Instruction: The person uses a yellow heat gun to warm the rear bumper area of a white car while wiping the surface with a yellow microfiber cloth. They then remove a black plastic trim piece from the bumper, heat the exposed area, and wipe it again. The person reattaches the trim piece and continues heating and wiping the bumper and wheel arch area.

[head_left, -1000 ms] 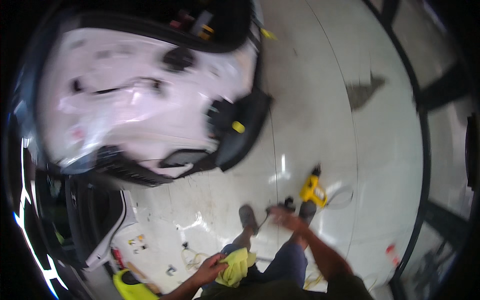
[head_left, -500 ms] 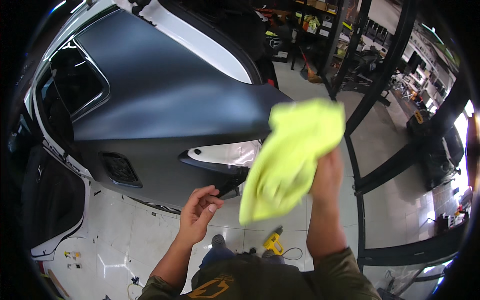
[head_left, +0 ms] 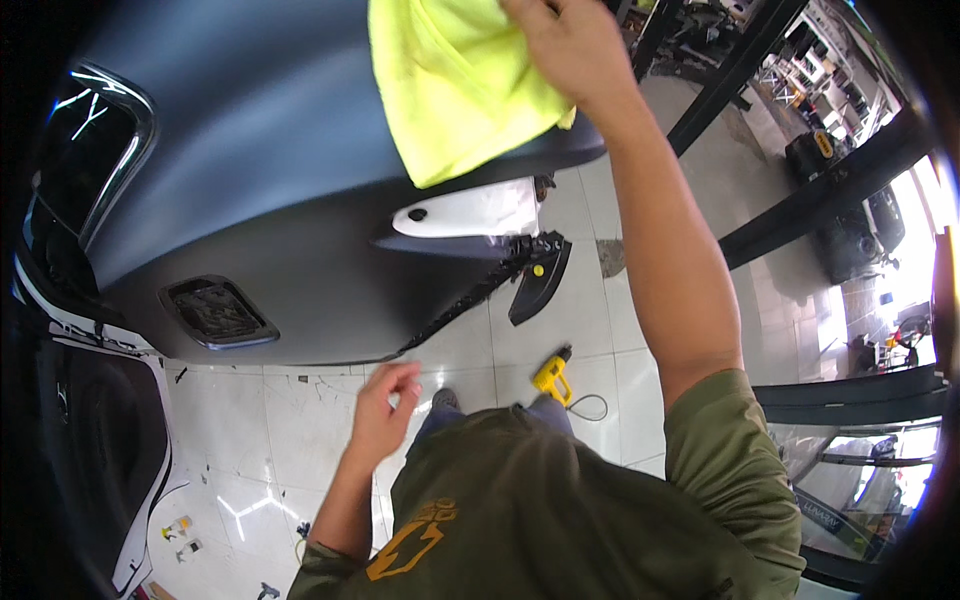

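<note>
Stretched far forward, my right hand grips a bright yellow-green cloth. The cloth drapes over the dark matte rear panel of a car, its lower corner reaching just above the white taillight recess. Nearer to me, my left hand is raised beyond the panel's lower edge. Its fingers are loosely bent and a little blurred, with nothing visible in them. To the left on the panel is the fuel-filler opening.
A black trim piece hangs at the panel's right end. On the tiled floor near my feet lies a yellow heat gun. An open car door stands at the left. Dark frame posts run along the right.
My right hand has carried the cloth forward and left from mid-air onto the car panel. My left hand has drawn back from beside the black trim. My view has shifted closer to the car.
</note>
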Demonstrator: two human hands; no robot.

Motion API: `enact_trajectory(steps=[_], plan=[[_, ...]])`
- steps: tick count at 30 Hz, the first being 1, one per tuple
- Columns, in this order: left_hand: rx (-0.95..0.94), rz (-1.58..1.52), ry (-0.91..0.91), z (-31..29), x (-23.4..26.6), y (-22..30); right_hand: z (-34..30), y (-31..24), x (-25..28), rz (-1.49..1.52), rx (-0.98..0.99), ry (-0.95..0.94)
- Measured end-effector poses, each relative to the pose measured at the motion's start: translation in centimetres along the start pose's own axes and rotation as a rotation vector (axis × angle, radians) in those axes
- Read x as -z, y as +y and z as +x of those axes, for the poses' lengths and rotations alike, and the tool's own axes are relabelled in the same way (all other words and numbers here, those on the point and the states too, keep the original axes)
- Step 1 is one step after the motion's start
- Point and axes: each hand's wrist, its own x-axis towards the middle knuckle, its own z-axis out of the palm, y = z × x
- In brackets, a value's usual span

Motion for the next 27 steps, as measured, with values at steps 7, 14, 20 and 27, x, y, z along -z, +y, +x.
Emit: enact_trajectory(steps=[7,14,20,27], plan=[[-0.274,0.269,0.211,4.7,-0.7,6.2,-13.1,-1.0,5.5,0.319,-0.328,0.005],[-0.301,0.386,0.171,6.7,-3.2,8.7,-21.1,1.5,-0.2,0.109,-0.513,-0.495],[-0.269,0.339,0.174,6.2,-4.4,7.8,-21.4,2.4,-0.9,0.131,-0.597,-0.558],[-0.312,0.45,0.121,6.8,-3.8,7.3,-20.7,2.7,-1.4,0.23,-0.735,-0.597]])
